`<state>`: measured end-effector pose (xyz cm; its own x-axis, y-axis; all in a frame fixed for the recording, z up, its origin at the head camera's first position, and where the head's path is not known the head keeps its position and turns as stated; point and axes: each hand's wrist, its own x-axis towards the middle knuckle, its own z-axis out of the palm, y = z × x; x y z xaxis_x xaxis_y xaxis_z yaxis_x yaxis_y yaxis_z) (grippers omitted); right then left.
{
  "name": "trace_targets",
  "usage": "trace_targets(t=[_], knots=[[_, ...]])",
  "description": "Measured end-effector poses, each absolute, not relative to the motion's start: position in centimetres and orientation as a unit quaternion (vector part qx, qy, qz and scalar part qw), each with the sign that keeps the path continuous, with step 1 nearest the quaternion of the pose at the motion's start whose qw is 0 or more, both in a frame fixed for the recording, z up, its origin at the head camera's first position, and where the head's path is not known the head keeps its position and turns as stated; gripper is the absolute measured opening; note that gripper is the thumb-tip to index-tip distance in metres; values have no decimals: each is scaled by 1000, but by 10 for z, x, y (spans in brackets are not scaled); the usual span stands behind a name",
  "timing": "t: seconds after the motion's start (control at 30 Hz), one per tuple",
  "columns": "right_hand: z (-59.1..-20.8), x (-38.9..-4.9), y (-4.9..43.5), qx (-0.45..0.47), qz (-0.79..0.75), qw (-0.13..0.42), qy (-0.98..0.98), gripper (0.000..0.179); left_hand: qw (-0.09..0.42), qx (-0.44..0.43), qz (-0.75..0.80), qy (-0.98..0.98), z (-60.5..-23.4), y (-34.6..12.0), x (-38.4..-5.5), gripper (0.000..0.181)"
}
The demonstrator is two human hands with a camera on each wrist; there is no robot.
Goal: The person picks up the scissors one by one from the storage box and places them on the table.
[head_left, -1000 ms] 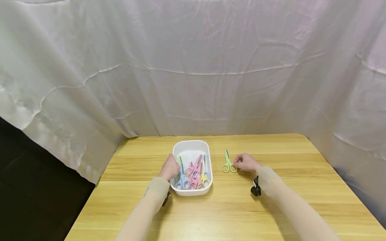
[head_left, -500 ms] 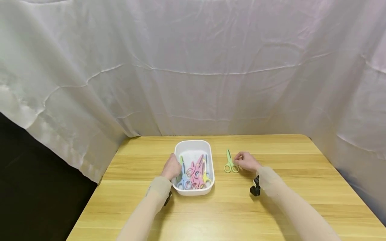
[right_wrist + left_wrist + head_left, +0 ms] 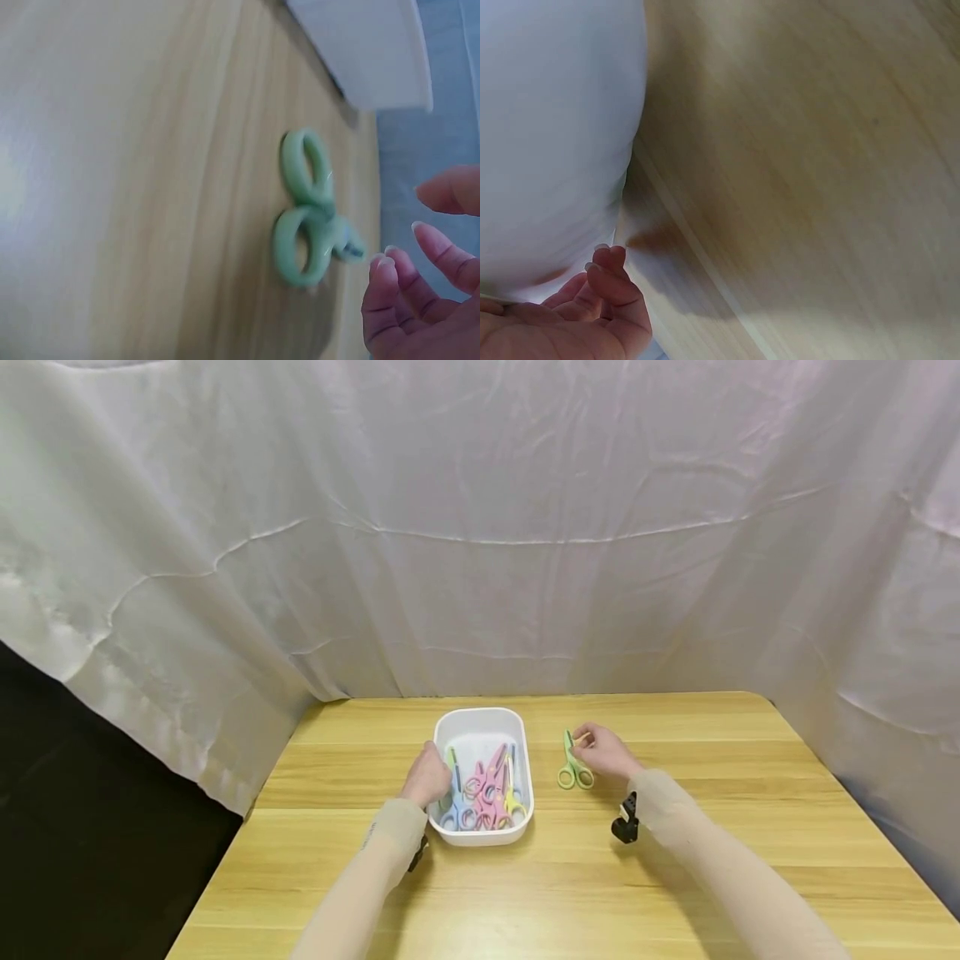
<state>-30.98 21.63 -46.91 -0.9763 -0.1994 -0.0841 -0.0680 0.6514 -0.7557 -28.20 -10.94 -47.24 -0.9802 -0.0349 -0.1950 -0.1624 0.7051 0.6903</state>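
Note:
My left hand (image 3: 427, 776) grips the left side of a white plastic bin (image 3: 470, 717); in the left wrist view its curled fingers lie against the bin's outer wall (image 3: 555, 135). Inside lie several pairs of scissors, among them pink scissors (image 3: 491, 777), light blue scissors (image 3: 456, 810) and yellow scissors (image 3: 512, 797). To the bin's right, green scissors (image 3: 570, 764) lie on the wooden table, blades pointing away and handle loops toward me. Just over their blades, my right hand (image 3: 606, 752) has thumb and fingers apart, with nothing held in the right wrist view.
The wooden table (image 3: 570, 885) has its far edge against a pale curtain (image 3: 480, 593), which also hangs along both sides. A black area (image 3: 90, 810) lies beyond the table's left edge.
My right hand has moved forward and left, from beside the green scissors' handle loops to their blades, and its fingers have spread. My left hand still holds the bin.

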Motion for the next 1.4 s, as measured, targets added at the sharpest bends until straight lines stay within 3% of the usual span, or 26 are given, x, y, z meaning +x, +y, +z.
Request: trace_targets(t=[0.37,0.67,1.0,1.4], knots=[[-454,-305,176,-108,-451,61,884,40,94,-59,378,919,-471,-114,-281,66],[-434,-294,141,-121,-509,112,845,41,111,-70,383,914,-467,-117,-282,62],[-425,-284,108,-110,-492,120,855,33,91,-36,389,916,-463,-125,-276,45],[-419,-280,81,-124,-482,152,854,35,86,4,393,915,-458,-133,-268,47]])
